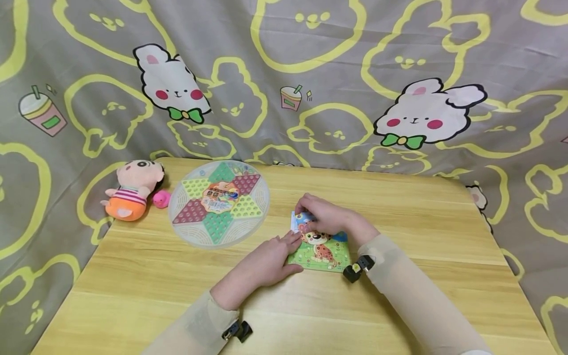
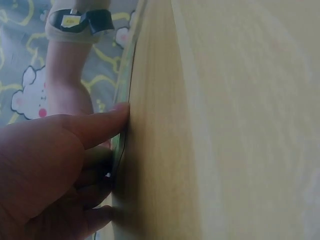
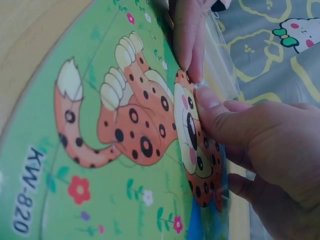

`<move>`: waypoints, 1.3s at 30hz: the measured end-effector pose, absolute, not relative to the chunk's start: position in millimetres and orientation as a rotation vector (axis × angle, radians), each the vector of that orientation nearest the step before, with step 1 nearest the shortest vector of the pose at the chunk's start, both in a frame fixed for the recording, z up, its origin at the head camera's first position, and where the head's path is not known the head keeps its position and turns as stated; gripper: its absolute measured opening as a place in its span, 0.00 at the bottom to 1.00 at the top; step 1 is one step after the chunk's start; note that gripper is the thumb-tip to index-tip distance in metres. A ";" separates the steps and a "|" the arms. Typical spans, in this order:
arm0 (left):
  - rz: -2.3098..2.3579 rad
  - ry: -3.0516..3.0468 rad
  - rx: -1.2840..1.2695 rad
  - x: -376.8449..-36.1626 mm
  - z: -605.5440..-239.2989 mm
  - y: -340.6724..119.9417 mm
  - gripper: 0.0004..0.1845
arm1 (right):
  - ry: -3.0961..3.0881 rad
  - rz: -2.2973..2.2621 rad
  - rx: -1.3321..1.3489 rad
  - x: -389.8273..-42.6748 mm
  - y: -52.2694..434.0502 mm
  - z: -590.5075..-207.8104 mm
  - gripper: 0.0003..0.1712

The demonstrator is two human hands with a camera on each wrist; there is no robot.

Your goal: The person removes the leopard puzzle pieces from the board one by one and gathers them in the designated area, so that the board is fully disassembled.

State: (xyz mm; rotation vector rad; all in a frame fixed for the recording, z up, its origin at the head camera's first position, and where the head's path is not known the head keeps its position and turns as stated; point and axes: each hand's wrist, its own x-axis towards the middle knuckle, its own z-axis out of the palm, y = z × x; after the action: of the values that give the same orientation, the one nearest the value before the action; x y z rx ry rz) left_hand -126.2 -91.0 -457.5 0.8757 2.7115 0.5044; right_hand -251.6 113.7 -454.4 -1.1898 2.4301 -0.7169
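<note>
A flat jigsaw puzzle (image 1: pixel 328 259) with a spotted leopard cub on green grass lies on the wooden table. My left hand (image 1: pixel 272 261) rests along its left edge, fingers fairly straight, thumb at the near corner. From the left wrist view, that hand's thumb (image 2: pixel 107 122) touches the puzzle's rim. My right hand (image 1: pixel 330 217) reaches over the far part, fingers curled, and pinches at the puzzle near the cub's head. In the right wrist view the right thumb (image 3: pixel 212 102) lies by the cub's ear; those fingertips are partly hidden. A pale strip shows at the far left corner.
Left of the puzzle lies a round Chinese checkers board (image 1: pixel 182 234) with a coloured star. Beyond it, at the table's left edge, are a plush doll (image 1: pixel 128 197) and a small pink toy (image 1: pixel 161 199). A patterned grey curtain (image 1: pixel 275 133) hangs behind the table (image 1: pixel 426 217).
</note>
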 end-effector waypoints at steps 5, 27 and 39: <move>0.500 2.709 0.868 -125.7 -458.4 -90.7 0.39 | 2.439 -0.743 -1.170 -251.5 115.9 -460.3 0.23; 0.497 2.697 0.836 -125.2 -456.6 -89.2 0.39 | 2.448 -0.969 -1.223 -248.3 128.5 -472.3 0.27; 0.493 2.691 0.845 -125.7 -457.6 -88.9 0.39 | 2.472 -0.844 -1.206 -239.2 127.4 -457.5 0.30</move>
State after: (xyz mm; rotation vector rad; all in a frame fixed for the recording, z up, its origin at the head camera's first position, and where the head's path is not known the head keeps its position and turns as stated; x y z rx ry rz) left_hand -125.7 -88.9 -457.6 0.8446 2.6911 0.4927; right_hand -239.2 127.4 -457.5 -1.2059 2.4720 -0.8438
